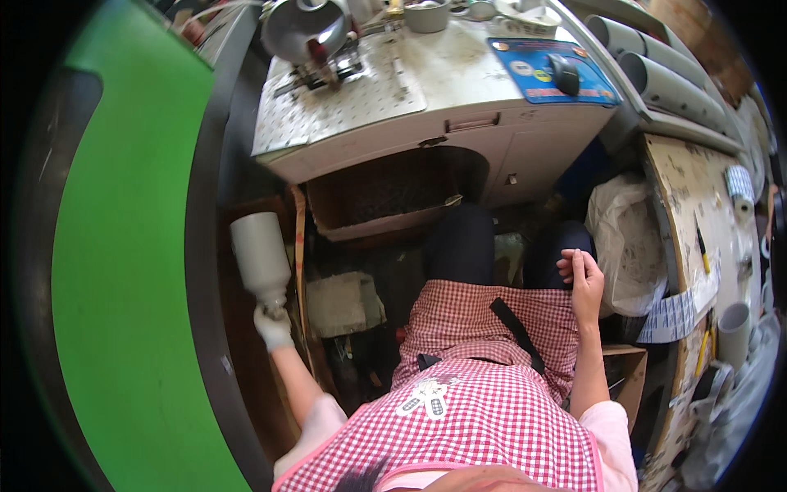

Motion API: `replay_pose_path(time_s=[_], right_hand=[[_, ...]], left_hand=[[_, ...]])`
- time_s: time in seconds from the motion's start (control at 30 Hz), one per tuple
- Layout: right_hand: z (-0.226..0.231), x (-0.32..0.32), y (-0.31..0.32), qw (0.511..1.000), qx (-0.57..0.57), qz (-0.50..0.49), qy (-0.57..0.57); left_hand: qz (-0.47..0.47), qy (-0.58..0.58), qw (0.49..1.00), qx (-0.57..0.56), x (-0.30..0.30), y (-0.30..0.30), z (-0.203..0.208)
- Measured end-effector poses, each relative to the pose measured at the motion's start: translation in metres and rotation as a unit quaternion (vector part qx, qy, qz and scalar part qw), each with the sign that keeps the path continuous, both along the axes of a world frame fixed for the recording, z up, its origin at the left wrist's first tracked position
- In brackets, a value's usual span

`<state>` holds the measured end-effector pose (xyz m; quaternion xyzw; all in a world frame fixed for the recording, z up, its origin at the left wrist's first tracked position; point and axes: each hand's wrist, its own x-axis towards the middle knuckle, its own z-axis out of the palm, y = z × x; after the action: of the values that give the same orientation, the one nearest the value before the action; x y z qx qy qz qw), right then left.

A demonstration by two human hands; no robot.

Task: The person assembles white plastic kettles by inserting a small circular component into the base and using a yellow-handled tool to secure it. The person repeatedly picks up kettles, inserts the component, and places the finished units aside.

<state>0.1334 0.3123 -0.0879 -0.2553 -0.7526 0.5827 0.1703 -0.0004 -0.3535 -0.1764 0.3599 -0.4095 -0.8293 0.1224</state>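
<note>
My left hand [273, 326], in a white glove, grips a pale grey plastic bottle [262, 252] by its narrow neck. The broad base of the bottle points away from me, over a brown box-like space [246, 394] beside the green panel. My bare right hand [584, 283] rests near my right knee with its fingers loosely curled and a little apart. I see nothing in it. A clear plastic bag [625, 246] lies just to its right.
Ahead is a white worktable [467, 61] with a metal fixture [328, 70] and a blue mat [541, 72]. Below its top is a bin [385, 193] of dark contents. A green panel [123, 246] runs along the left; a wooden bench [684, 180] with tools stands right.
</note>
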Motion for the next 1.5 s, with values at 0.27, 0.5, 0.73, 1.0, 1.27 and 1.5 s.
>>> replay_pose_path(time_s=[0.27,0.5,0.73,1.0,1.27,1.5], right_hand=[[0.041,-0.063,-0.032,0.94,-0.289,0.172,0.058],[0.043,-0.005,-0.057,0.942,0.042,0.293,0.157],[0.047,0.067,0.007,0.952,0.214,0.181,0.125],[0.002,0.091,0.408,0.727,0.637,-0.194,-0.167],[0.022,0.048,0.438,0.863,0.371,-0.227,-0.257],[0.087,-0.002,0.089,0.958,-0.182,0.206,-0.08]], left_hand=[[-0.262,0.192,0.904,-0.278,0.025,0.227,0.153],[-0.521,0.351,0.694,-0.353,-0.006,0.338,0.167],[-0.568,0.256,0.735,-0.267,0.025,0.397,0.14],[-0.661,0.254,0.695,-0.126,0.033,0.39,0.17],[-0.355,0.479,0.599,-0.534,0.002,0.339,0.231],[-0.418,0.482,0.423,-0.643,-0.013,0.355,0.225]])
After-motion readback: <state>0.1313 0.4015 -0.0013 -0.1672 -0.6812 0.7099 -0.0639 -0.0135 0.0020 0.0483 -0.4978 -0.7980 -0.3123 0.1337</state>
